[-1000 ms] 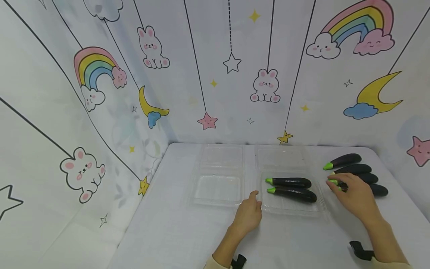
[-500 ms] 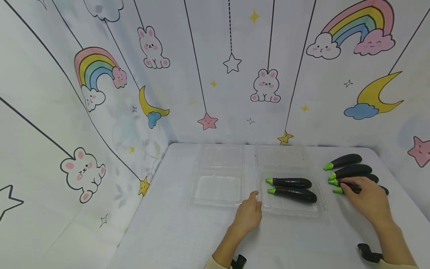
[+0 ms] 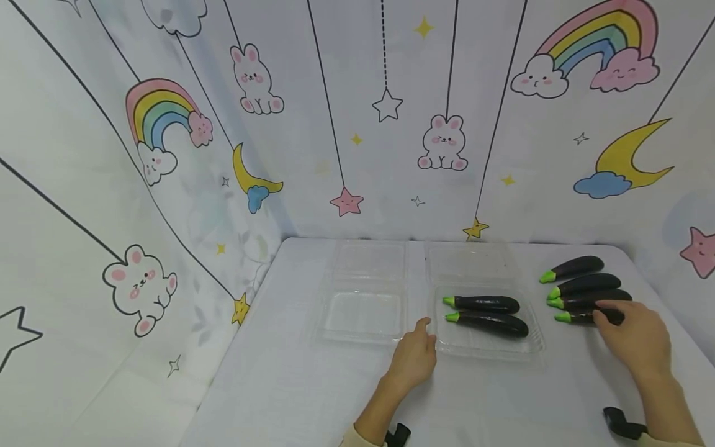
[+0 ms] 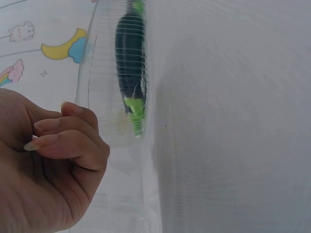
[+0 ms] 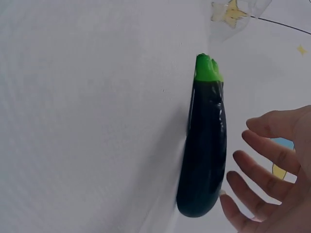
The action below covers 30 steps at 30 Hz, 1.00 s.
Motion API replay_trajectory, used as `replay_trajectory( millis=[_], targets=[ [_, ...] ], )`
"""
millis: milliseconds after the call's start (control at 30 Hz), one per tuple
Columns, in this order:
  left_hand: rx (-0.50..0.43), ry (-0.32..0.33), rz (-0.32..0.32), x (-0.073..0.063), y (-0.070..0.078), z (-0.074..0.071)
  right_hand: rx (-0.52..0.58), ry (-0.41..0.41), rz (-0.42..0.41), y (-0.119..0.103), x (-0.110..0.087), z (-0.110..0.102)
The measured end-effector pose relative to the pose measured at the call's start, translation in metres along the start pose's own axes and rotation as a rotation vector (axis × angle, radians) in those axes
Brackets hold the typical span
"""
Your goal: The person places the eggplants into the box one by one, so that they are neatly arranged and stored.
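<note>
My right hand (image 3: pixel 641 338) is over the nearest eggplant (image 3: pixel 581 318) in the group at the right. In the right wrist view, its fingers are spread and loosely bent above a dark eggplant (image 5: pixel 204 150) with a green stem, not wrapped round it. My left hand (image 3: pixel 413 354) is at the front left corner of the right clear container (image 3: pixel 480 351), index finger extended. The left wrist view shows other fingers (image 4: pixel 73 141) loosely curled, holding nothing visible. Two eggplants, one behind (image 3: pixel 485 303) and one in front (image 3: pixel 488 323), lie side by side in that container, stems to the left.
Another clear container (image 3: pixel 363 338), lid open, lies to the left. Several eggplants, including the farthest (image 3: pixel 575 267), lie in a row on the white table (image 3: pixel 268 385). A patterned curtain (image 3: pixel 313 124) stands behind the table and along its left side.
My right hand has shifted rightward along the eggplant row, from the stem ends towards the nearest eggplant's blunt end. My left hand has stayed in place.
</note>
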<state>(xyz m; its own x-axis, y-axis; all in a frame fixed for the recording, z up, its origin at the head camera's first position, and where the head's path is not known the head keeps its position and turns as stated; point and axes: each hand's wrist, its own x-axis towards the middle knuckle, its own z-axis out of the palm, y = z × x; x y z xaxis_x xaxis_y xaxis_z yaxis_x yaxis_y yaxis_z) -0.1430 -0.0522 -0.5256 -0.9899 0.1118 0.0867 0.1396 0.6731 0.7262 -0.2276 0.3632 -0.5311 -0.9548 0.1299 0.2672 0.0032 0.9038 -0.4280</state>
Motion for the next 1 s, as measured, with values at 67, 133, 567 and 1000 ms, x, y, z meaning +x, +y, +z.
replay_trajectory(
  millis=[67, 133, 567, 1000],
  targets=[
    [-0.007, -0.002, 0.0, 0.0, 0.0, 0.0, -0.019, -0.002, 0.011, 0.003, 0.0, 0.0],
    [-0.011, -0.003, -0.001, 0.0, 0.0, 0.0, -0.034, -0.004, 0.023, 0.005, 0.001, 0.0],
    [-0.025, -0.008, 0.0, -0.002, 0.001, -0.001, -0.113, -0.087, 0.062, 0.013, 0.0, 0.0],
    [-0.023, -0.004, 0.004, -0.002, 0.002, -0.001, -0.205, -0.088, 0.042, 0.02, 0.003, -0.001]
  ],
)
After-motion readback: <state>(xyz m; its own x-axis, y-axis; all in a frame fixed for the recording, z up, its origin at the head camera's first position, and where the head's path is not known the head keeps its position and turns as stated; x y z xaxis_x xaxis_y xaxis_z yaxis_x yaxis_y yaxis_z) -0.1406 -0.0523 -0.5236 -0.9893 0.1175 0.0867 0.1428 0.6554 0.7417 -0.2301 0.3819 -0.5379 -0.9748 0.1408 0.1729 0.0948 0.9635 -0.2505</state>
